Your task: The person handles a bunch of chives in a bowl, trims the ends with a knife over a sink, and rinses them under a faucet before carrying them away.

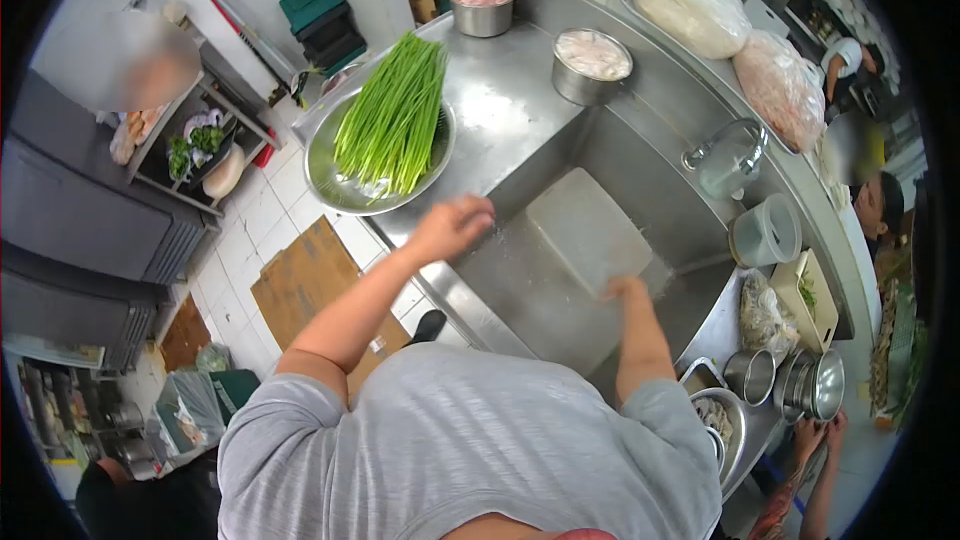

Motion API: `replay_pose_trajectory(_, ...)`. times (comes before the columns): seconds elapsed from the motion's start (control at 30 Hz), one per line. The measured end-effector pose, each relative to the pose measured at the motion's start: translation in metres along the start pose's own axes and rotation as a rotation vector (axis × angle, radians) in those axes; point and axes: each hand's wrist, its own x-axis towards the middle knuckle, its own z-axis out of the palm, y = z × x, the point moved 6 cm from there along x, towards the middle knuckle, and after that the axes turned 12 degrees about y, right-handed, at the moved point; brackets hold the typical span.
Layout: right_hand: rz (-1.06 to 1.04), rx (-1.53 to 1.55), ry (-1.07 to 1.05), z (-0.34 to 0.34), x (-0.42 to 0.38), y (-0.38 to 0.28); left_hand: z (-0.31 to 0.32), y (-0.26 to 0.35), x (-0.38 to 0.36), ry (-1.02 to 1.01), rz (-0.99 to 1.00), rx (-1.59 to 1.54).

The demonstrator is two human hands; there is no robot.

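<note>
In the steel sink, a translucent white rectangular plastic container lies tilted, its smooth face up. My right hand grips its near right corner; the fingertips are partly hidden and blurred. Over the sink's left rim hovers my left hand, apart from the container, its fingers loosely bent and smeared by motion, with nothing visible in them. Beyond that hand, a metal bowl on the counter holds a large bunch of long green chives.
Two steel pots of pale meat, a near pot and a far pot, stand behind the sink. A faucet and plastic tub line the right edge. Bowls sit at lower right, where another person's hands touch stacked pots.
</note>
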Motion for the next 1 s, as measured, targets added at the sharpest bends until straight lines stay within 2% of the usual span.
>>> replay_pose_trajectory(0.07,-0.006,-0.326,-0.226,0.03,-0.041,-0.003,-0.06,-0.021,0.014,0.169,-0.067,0.108)
replay_pose_trajectory(0.13,0.145,0.226,0.077,0.001,-0.065,-0.022,-0.127,-0.059,0.022,0.35,-0.147,0.248)
replay_pose_trajectory(0.17,0.123,0.208,0.159,-0.014,-0.069,-0.03,-0.16,-0.08,0.023,0.441,-0.106,0.35)
replay_pose_trajectory(0.23,0.087,0.175,0.329,-0.042,-0.074,-0.046,-0.22,-0.131,0.018,0.562,-0.169,0.695)
replay_pose_trajectory(0.3,0.031,0.186,0.516,-0.068,-0.088,-0.064,-0.26,-0.188,0.003,0.567,-0.411,0.85)
replay_pose_trajectory(0.33,0.003,0.19,0.612,-0.079,-0.095,-0.072,-0.269,-0.217,-0.002,0.52,-0.534,0.695)
replay_pose_trajectory(0.4,0.029,0.035,0.574,-0.087,-0.1,-0.086,-0.274,-0.264,-0.012,0.408,-0.767,0.38)
replay_pose_trajectory(0.5,0.107,-0.084,0.503,-0.084,-0.108,-0.11,-0.249,-0.246,-0.012,0.108,-0.961,-0.032)
replay_pose_trajectory(0.53,0.134,-0.107,0.474,-0.082,-0.112,-0.124,-0.239,-0.253,-0.012,0.054,-0.961,-0.189)
replay_pose_trajectory(0.57,0.065,-0.147,0.434,-0.079,-0.113,-0.146,-0.23,-0.258,-0.013,0.001,-0.96,-0.345)
replay_pose_trajectory(0.63,-0.069,-0.222,0.356,-0.079,-0.117,-0.217,-0.225,-0.251,-0.006,0.018,-0.881,-0.357)
replay_pose_trajectory(0.7,-0.066,0.25,0.199,-0.062,-0.099,-0.261,-0.213,-0.255,-0.001,0.084,-0.802,-0.375)
replay_pose_trajectory(0.77,0.113,0.839,0.029,-0.065,-0.133,-0.337,-0.202,-0.245,0.006,0.049,-0.732,-0.362)
replay_pose_trajectory(0.8,0.199,1.131,-0.06,-0.066,-0.148,-0.372,-0.197,-0.232,0.006,0.062,-0.78,-0.314)
replay_pose_trajectory(0.83,0.255,1.142,-0.041,-0.061,-0.154,-0.387,-0.192,-0.218,0.006,0.076,-0.826,-0.265)
replay_pose_trajectory(0.9,0.376,1.163,-0.005,-0.046,-0.171,-0.403,-0.17,-0.207,0.008,0.031,-0.751,-0.432)
replay_pose_trajectory(0.93,0.322,1.055,0.166,-0.043,-0.174,-0.395,-0.166,-0.195,0.01,-0.041,-0.714,-0.403)
replay_pose_trajectory(0.97,0.369,1.074,0.171,-0.026,-0.164,-0.362,-0.162,-0.184,0.013,-0.115,-0.676,-0.373)
replay_pose_trajectory(1.0,0.418,1.092,0.177,-0.016,-0.156,-0.327,-0.144,-0.185,0.011,-0.186,-0.644,-0.473)
